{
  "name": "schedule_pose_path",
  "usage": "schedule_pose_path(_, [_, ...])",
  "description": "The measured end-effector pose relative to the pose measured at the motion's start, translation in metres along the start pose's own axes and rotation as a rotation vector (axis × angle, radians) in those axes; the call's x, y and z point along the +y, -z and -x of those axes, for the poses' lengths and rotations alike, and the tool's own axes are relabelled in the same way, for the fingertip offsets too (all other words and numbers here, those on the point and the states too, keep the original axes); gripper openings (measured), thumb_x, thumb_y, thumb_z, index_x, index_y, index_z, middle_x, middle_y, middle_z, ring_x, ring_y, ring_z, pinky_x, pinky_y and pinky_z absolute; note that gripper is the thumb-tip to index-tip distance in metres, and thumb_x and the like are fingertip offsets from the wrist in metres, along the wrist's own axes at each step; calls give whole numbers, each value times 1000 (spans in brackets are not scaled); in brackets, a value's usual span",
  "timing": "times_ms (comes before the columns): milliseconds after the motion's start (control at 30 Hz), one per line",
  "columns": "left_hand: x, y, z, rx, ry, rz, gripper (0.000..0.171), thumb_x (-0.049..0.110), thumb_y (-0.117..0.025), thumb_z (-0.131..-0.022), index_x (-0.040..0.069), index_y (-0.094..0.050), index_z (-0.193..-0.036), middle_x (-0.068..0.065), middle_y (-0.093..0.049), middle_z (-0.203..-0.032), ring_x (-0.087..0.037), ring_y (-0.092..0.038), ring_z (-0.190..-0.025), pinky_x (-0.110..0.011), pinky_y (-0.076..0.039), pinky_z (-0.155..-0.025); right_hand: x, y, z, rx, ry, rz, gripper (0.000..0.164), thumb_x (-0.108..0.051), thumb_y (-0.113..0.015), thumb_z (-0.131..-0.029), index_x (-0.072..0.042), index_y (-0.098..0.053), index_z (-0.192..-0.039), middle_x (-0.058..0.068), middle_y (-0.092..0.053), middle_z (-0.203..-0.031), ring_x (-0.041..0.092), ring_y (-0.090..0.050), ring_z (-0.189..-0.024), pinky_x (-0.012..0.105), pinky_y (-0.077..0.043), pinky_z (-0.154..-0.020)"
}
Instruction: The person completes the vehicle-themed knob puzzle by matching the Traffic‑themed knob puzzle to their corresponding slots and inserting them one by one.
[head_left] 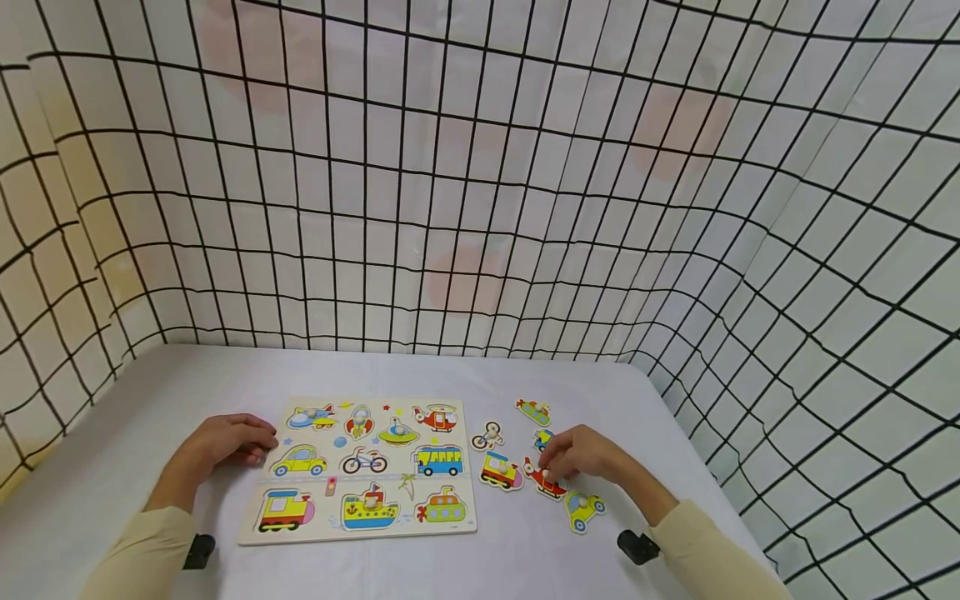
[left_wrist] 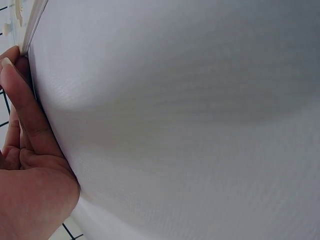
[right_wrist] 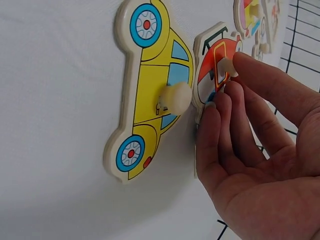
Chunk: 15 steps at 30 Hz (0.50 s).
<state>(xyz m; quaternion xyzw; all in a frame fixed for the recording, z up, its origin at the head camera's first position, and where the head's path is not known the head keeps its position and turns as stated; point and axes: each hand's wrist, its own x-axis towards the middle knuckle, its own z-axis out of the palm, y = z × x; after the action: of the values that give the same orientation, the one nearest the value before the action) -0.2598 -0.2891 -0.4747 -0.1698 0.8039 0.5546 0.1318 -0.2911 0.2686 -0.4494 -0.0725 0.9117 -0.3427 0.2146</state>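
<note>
The wooden knob puzzle board [head_left: 330, 535] lies flat on the table, with plane, rocket, flying saucer and ship [head_left: 371, 510] pieces in their places. My left hand [head_left: 228, 439] rests at the board's left edge, its fingertips [left_wrist: 11, 70] right at the rim in the left wrist view. To the right of the board, my right hand [head_left: 581, 454] pinches the knob of the red helicopter piece [right_wrist: 206, 75] between thumb and fingers. Beside it lies the yellow car piece [right_wrist: 150, 95], knob up; the train piece [head_left: 500, 472] lies just left of the helicopter.
A bicycle piece [head_left: 487, 436] sits close to the board's right edge. Farther back lie a submarine piece [head_left: 534, 411] and a blue piece [head_left: 542, 439] partly hidden by my right hand. Black-and-white grid walls [head_left: 420, 208] enclose the white table [head_left: 225, 375].
</note>
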Motion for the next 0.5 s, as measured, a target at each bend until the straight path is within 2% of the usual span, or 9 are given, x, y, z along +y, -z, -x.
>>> schedule_pose_path(500, [2, -1, 3, 3, -3, 12, 36, 16, -75, -87, -3, -66, -116, -4, -71, -82, -21, -65, -67, -28, -57, -69, 2, -4, 2, -23, 2, -2, 18, -13, -83, -79, -10, -76, -95, 0, -67, -78, 16, -58, -73, 27, -49, -68])
